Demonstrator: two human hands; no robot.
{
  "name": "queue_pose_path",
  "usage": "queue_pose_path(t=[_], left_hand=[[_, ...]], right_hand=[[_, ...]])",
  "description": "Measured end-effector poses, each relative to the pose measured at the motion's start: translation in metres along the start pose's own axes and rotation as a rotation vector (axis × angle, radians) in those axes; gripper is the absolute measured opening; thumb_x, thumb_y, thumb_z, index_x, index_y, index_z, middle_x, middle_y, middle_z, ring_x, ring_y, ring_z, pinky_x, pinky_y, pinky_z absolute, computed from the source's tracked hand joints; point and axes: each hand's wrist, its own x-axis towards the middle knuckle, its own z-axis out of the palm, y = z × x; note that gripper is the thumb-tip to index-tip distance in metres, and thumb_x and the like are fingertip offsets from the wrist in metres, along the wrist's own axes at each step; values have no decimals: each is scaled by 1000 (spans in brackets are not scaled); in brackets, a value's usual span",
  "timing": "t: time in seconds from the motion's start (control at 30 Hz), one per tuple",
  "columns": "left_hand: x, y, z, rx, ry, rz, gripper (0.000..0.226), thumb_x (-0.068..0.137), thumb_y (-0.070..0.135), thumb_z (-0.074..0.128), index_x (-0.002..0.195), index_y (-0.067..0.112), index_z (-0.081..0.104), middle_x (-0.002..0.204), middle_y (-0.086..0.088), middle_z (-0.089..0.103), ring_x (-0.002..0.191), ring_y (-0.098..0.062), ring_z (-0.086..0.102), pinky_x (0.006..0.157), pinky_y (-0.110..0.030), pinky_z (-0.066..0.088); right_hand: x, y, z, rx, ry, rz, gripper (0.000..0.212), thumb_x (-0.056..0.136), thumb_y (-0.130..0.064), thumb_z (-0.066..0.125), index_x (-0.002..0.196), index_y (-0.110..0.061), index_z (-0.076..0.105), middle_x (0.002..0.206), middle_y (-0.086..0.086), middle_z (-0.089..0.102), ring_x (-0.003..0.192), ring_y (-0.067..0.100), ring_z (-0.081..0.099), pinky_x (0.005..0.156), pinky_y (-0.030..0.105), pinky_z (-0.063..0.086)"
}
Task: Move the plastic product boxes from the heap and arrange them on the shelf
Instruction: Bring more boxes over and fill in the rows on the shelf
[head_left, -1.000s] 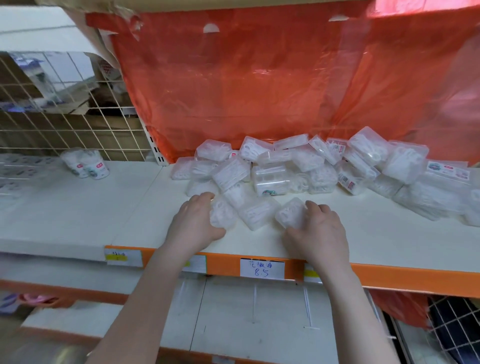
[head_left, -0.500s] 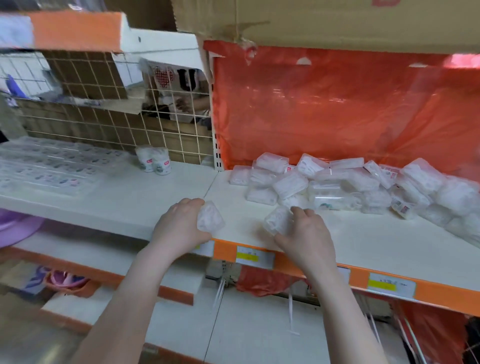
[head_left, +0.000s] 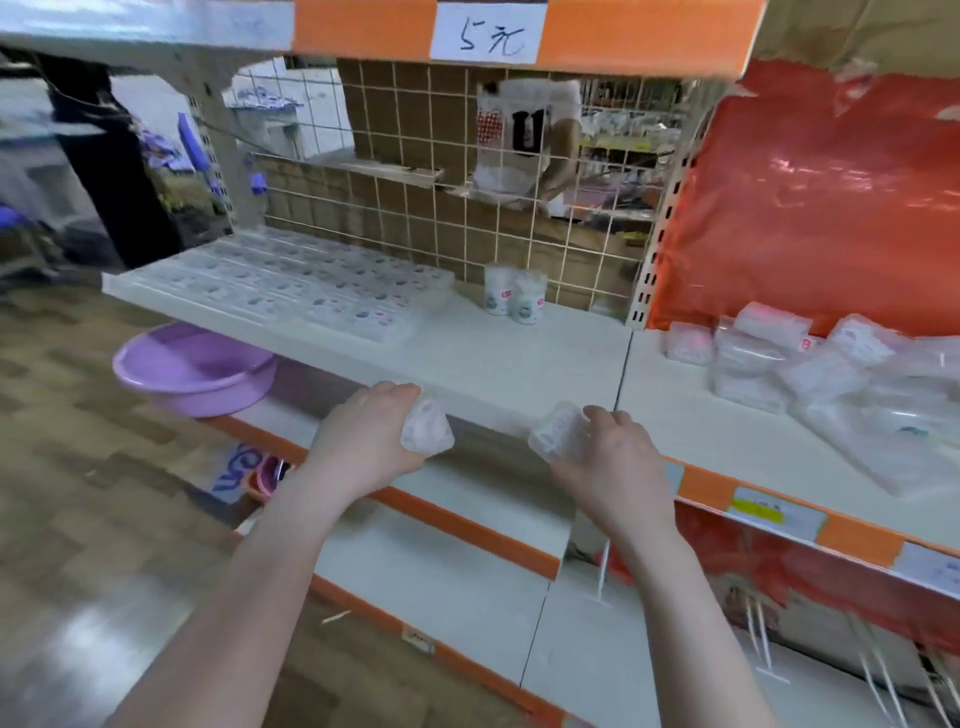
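The small box (head_left: 427, 428) in the left hand (head_left: 363, 447) is clear, slightly frosted plastic; so is the box (head_left: 558, 431) in the right hand (head_left: 613, 467). The heap (head_left: 831, 374) at 3 o'clock is the same glossy see-through plastic. The shelf (head_left: 498, 358) board looks smooth, matt and off-white, its edge strip orange with paper tags. At 9 o'clock a basin (head_left: 192, 369) is shiny purple plastic. The sheet (head_left: 831, 208) at 2 o'clock is crinkled, glossy red film. At 12 o'clock, the grid (head_left: 467, 218) is thin pale wire. The floor (head_left: 67, 467) at 8 o'clock looks like wood-patterned boards.

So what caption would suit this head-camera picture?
Each hand, left and right, carries a clear plastic box from the heap along the shelf.
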Motion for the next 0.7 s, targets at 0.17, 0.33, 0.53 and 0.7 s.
queue_pose_path(t=[0.17,0.33,0.53,0.7], left_hand=[[2,-51,-19,-27,27,-48,21,73,29,59,82,21,42,90,-4,51,91,-28,52,69,-34,40],[26,-98,-26,18,1,-52,43,75,21,66,114,14,50,110,-6,54,107,-28,51,86,-41,45],[80,-163,-35,85,7,-95,68,79,24,67,141,17,39,134,-5,47,122,-24,46,96,-37,43],[132,-224,-54,98,14,-96,75,82,24,68,146,18,30,145,-3,40,130,-19,40,102,-29,34]], right_hand=[[12,-47,19,4,-30,-31,36,80,-35,64,106,-11,54,102,9,56,99,30,52,76,36,37],[42,-78,37,26,-79,-49,45,80,-30,62,119,-9,52,110,11,55,105,30,49,83,36,38],[103,-129,80,99,-96,-40,54,75,-25,64,125,-9,50,112,11,54,107,30,48,84,35,40],[166,-180,119,172,-150,-12,53,74,-23,64,123,-8,51,114,12,54,109,31,48,86,35,40]])
